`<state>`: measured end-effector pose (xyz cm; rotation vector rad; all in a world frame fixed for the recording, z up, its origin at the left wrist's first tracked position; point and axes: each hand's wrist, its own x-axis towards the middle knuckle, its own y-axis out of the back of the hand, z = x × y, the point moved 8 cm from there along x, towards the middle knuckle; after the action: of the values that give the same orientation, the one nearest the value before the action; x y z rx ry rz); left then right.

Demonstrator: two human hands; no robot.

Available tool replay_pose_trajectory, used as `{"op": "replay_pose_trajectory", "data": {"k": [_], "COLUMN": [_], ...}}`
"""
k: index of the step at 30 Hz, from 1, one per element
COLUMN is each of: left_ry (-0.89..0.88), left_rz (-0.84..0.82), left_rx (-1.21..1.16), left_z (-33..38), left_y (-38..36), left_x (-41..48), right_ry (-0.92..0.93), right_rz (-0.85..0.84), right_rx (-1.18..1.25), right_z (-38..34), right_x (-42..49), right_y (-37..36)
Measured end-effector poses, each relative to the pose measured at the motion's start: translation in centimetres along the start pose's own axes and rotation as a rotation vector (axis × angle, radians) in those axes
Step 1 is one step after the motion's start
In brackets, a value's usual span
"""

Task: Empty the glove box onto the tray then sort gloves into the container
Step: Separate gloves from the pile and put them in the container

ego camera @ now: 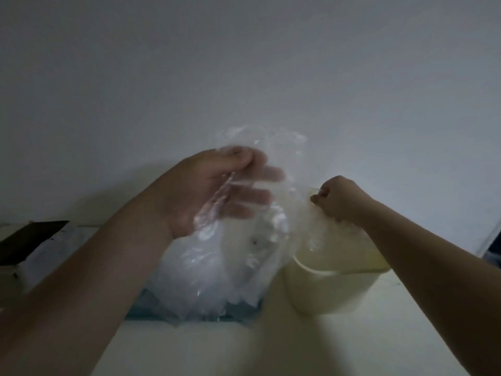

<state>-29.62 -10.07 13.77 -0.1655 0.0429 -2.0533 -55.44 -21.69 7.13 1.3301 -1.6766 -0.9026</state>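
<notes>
A clear plastic glove (273, 158) is stretched in the air between my hands. My left hand (217, 191) is raised palm up and pinches the glove's upper part with thumb and fingers, which show blurred through the film. My right hand (339, 199) is a fist gripping the glove's other edge over the pale cream container (333, 289). Below, a heap of clear gloves (206, 272) lies on a teal tray (244, 313), most of it hidden by the heap.
A dark flat object (32, 240) lies on a white block at the far left of the pale table. A plain grey wall stands close behind. A dark edge shows at the far right.
</notes>
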Motion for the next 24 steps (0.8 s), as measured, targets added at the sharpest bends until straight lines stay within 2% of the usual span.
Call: {"op": "replay_pose_trajectory", "data": {"k": [1,3,5,7,9,11,12,14,18,21,24], "left_ry": [0.023,0.07,0.127,0.195,0.237,0.25,0.252,0.248,0.213,0.058,-0.084], "left_rz": [-0.031,-0.049,0.032,0.149,0.214,0.242,0.255,0.281,0.32,0.426,0.48], "left_rx": [-0.014,-0.043,0.003,0.099,0.225,0.306,0.323,0.388,0.478,0.525,0.571], "left_z": [-0.3,-2.0,-4.2,-6.3,-7.6,-8.1,-8.4,-8.7,-8.9,-7.1,-5.8], "left_y": [-1.1,-2.8,-3.2,-2.8,-2.9,-3.4,-3.8,-4.2,-3.5,-1.2,1.5], "left_x": [1.6,5.0,7.9,9.7,10.8,11.4,11.7,12.5,13.1,11.4,7.8], "right_ry": [-0.002,-0.056,-0.093,-0.064,-0.028,0.009,0.034,0.12,0.144,0.148,0.175], "right_rz": [0.016,0.027,0.044,0.099,0.254,0.423,0.438,0.285,-0.236,-0.373,-0.522], "right_rx": [0.023,0.268,0.43,0.475,0.546,0.513,0.467,0.425,0.081,-0.166,-0.308], "right_z": [0.7,2.7,3.5,3.0,3.4,2.7,1.8,-0.9,-5.2,-5.6,-5.7], "right_x": [0.8,2.4,2.6,1.8,0.4,-2.3,-3.4,-4.9,-7.5,-7.2,-6.7], "right_y": [-0.2,-0.8,0.2,2.8,6.1,9.4,10.1,9.4,2.1,-2.8,-6.7]}}
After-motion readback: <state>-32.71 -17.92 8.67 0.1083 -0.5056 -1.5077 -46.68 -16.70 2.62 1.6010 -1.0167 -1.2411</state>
